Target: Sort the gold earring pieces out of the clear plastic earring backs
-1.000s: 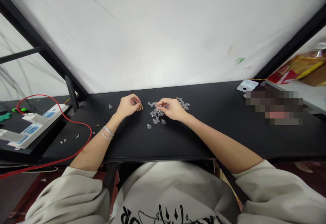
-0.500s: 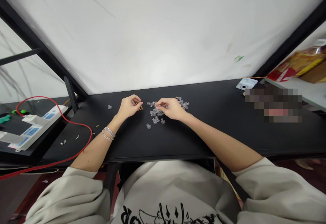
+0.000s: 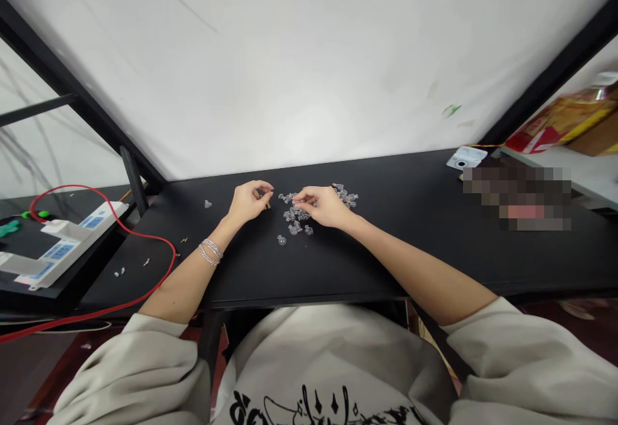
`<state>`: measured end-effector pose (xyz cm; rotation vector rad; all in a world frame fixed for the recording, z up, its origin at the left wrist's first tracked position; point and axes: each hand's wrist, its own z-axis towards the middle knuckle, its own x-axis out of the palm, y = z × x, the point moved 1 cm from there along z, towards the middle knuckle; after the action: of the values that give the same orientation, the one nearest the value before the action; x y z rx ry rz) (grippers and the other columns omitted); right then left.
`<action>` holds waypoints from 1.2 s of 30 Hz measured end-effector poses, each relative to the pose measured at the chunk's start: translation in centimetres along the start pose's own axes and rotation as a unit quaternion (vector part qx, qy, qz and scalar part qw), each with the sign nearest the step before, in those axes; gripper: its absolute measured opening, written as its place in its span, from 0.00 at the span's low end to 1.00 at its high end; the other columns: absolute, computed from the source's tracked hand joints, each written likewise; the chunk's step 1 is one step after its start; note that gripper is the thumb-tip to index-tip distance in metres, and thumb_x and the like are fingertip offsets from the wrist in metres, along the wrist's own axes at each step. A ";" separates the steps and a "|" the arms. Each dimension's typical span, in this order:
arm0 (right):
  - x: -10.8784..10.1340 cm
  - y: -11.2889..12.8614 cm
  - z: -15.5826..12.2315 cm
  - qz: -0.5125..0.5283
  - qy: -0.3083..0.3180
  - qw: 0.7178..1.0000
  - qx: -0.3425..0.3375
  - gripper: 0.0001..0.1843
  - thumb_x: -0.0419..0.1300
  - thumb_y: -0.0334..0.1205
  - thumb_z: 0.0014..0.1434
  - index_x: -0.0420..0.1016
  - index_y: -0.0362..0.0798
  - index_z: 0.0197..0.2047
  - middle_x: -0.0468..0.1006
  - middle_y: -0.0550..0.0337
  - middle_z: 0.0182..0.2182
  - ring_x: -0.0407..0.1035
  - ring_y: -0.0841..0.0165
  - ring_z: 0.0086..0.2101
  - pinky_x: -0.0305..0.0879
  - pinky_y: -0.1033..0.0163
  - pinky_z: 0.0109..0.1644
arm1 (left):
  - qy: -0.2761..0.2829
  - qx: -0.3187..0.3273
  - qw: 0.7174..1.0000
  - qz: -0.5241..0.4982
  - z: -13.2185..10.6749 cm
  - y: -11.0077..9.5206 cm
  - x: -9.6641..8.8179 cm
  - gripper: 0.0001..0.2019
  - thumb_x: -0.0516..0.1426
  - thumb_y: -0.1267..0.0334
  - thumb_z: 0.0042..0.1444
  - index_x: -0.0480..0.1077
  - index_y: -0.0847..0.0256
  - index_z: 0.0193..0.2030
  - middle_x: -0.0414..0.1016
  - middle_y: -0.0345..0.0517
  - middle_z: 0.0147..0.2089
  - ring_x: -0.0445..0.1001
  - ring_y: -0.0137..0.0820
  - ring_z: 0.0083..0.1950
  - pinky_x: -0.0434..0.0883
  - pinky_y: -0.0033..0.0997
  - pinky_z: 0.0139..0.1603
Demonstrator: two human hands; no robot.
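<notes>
On the black desk (image 3: 410, 251), two bare hands work close together at the middle of a loose heap of clear bulb-shaped beads (image 3: 295, 214). The left hand (image 3: 250, 201) is curled, its fingertips pinched around a small brown piece (image 3: 267, 206), which is mostly hidden. The right hand (image 3: 323, 207) reaches into the heap with its fingers drawn together, but whether they grip a bead cannot be told. More beads lie just beyond it, one rests apart near the front of the heap, and another sits alone to the left of the left hand.

Nothing on the desk looks finished or sorted: the beads lie scattered, and no row or container of them shows. A few small pale bits lie further left, near a red cable (image 3: 145, 285) and a white power strip (image 3: 62, 245).

Black calligraphic print on the pale sweatshirt (image 3: 318, 373) is too stylised to read. The power strip's blue panels and the red-and-yellow snack bag (image 3: 560, 120) on the shelf to the right show no legible words.
</notes>
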<state>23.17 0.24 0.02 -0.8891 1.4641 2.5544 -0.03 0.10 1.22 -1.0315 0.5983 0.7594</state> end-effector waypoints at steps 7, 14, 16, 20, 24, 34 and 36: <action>0.1 0.0 0.0 0.007 0.001 1.000 0.000 0.06 0.64 0.35 0.58 0.81 0.45 0.39 0.83 0.56 0.38 0.76 0.69 0.35 0.71 0.63 0.43 | 0.003 -0.020 1.000 -0.004 0.0 0.0 -0.1 0.12 0.60 0.57 0.54 0.80 0.59 0.41 0.74 0.38 0.20 0.69 0.28 0.22 0.69 0.29 0.33; 0.0 -0.1 0.0 0.006 0.002 1.000 0.003 0.07 0.64 0.36 0.57 0.81 0.46 0.39 0.83 0.55 0.38 0.76 0.69 0.35 0.72 0.62 0.43 | -0.007 -0.030 0.999 0.024 0.2 -0.5 0.5 0.10 0.60 0.63 0.53 0.77 0.60 0.42 0.81 0.42 0.34 0.71 0.28 0.25 0.69 0.29 0.36; 0.0 0.0 0.0 0.006 0.002 1.000 0.006 0.07 0.64 0.35 0.57 0.81 0.45 0.39 0.83 0.55 0.38 0.76 0.69 0.35 0.72 0.62 0.43 | -0.003 -0.045 0.998 0.045 0.2 -0.8 0.8 0.07 0.60 0.63 0.53 0.77 0.59 0.39 0.80 0.42 0.35 0.72 0.30 0.27 0.70 0.32 0.38; 0.0 0.2 -0.1 0.006 0.005 1.000 0.006 0.07 0.64 0.35 0.58 0.81 0.45 0.39 0.83 0.54 0.38 0.76 0.68 0.35 0.72 0.62 0.43 | -0.011 -0.025 0.993 0.111 0.2 -1.1 1.6 0.05 0.59 0.65 0.52 0.78 0.59 0.33 0.77 0.48 0.37 0.74 0.39 0.41 0.69 0.39 0.49; 0.0 0.1 0.0 0.004 0.007 1.000 0.005 0.07 0.63 0.35 0.58 0.81 0.45 0.39 0.83 0.55 0.38 0.76 0.68 0.35 0.71 0.62 0.43 | -0.021 -0.032 0.988 0.150 0.1 -0.9 2.6 0.06 0.59 0.64 0.52 0.79 0.58 0.34 0.73 0.51 0.38 0.71 0.43 0.49 0.65 0.45 0.57; 0.0 0.1 -0.1 0.011 0.006 1.000 0.004 0.07 0.63 0.35 0.58 0.81 0.46 0.39 0.83 0.55 0.38 0.76 0.68 0.36 0.72 0.61 0.44 | -0.038 -0.066 0.981 0.177 -0.3 -0.6 3.2 0.06 0.59 0.66 0.51 0.78 0.58 0.34 0.68 0.53 0.41 0.67 0.46 0.50 0.65 0.47 0.56; 0.0 0.1 -0.1 0.013 0.007 1.000 0.005 0.07 0.63 0.36 0.58 0.81 0.46 0.39 0.82 0.55 0.38 0.76 0.67 0.36 0.72 0.61 0.44 | -0.038 -0.073 0.981 0.178 -0.3 -0.5 3.1 0.05 0.59 0.66 0.50 0.77 0.58 0.34 0.68 0.54 0.41 0.66 0.47 0.50 0.65 0.47 0.55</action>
<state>23.21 0.10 0.09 -0.8943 1.4992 2.5619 2.24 0.55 -0.98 -1.0371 0.6767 1.1665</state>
